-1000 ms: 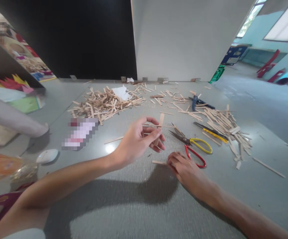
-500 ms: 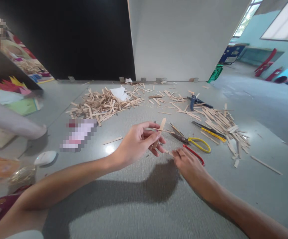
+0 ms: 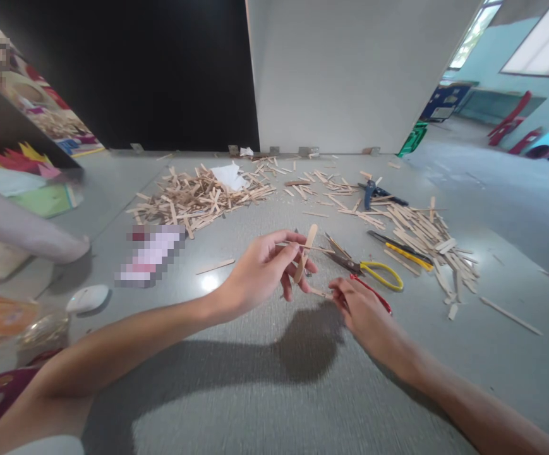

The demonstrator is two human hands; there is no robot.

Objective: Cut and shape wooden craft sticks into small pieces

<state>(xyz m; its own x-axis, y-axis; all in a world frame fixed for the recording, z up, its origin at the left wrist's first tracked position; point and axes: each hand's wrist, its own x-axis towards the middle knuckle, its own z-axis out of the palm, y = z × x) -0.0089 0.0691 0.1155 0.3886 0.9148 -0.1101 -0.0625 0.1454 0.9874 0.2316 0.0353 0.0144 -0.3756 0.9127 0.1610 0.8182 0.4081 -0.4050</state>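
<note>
My left hand [image 3: 262, 268] is raised over the grey table [image 3: 265, 392] and pinches a flat wooden stick [image 3: 305, 253] that stands slanted, crossed by a thinner stick. My right hand [image 3: 362, 309] lies low just to its right, fingers closed on a short wooden stick piece [image 3: 320, 292] whose end points at the left hand. Directly behind the right hand lie scissors with one yellow and one red handle [image 3: 373, 278].
Heaps of wooden sticks lie at the back left [image 3: 198, 196] and at the right [image 3: 426, 237], with yellow-handled pliers [image 3: 402, 248] and a blue tool [image 3: 371, 191]. A white mouse [image 3: 88, 297] and another person's sleeve [image 3: 23, 230] are at the left. A loose stick [image 3: 511, 316] lies far right.
My right hand picked the short stick piece off the table and brought it up and left toward my left hand. My left hand lowered and tilted its stick slightly.
</note>
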